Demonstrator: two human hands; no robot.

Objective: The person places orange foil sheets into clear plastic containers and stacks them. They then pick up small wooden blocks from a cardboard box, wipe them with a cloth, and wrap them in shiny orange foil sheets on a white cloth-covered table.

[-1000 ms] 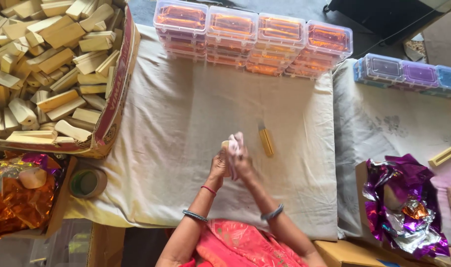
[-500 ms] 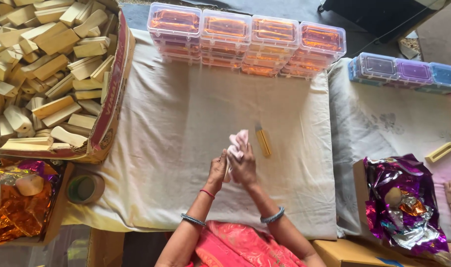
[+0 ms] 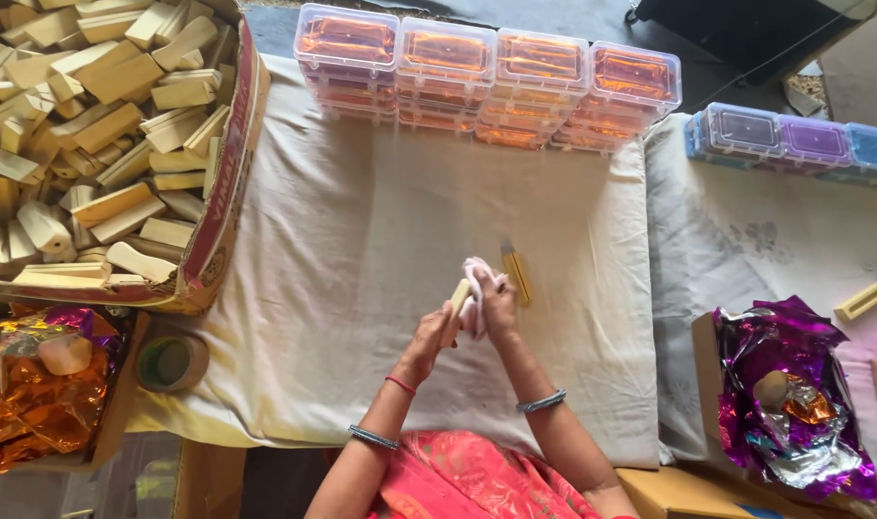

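My left hand [image 3: 429,338] grips a pale wooden block [image 3: 457,298] and holds it upright over the cream cloth [image 3: 361,250]. My right hand [image 3: 496,308] holds a small pink rag [image 3: 477,284] pressed against the block's right side. Just right of my hands lies a yellow utility knife [image 3: 516,272] with its blade pointing away from me.
A cardboard box [image 3: 222,183] heaped with wooden blocks fills the top left. Stacked clear boxes with orange contents [image 3: 486,82] line the far edge, with blue and purple ones [image 3: 794,144] to the right. A tape roll [image 3: 172,360], orange foil [image 3: 25,394] and purple foil [image 3: 794,394] lie nearby.
The block has come into view in my left hand, tilted upright. My right hand with the rag has shifted slightly right along it.
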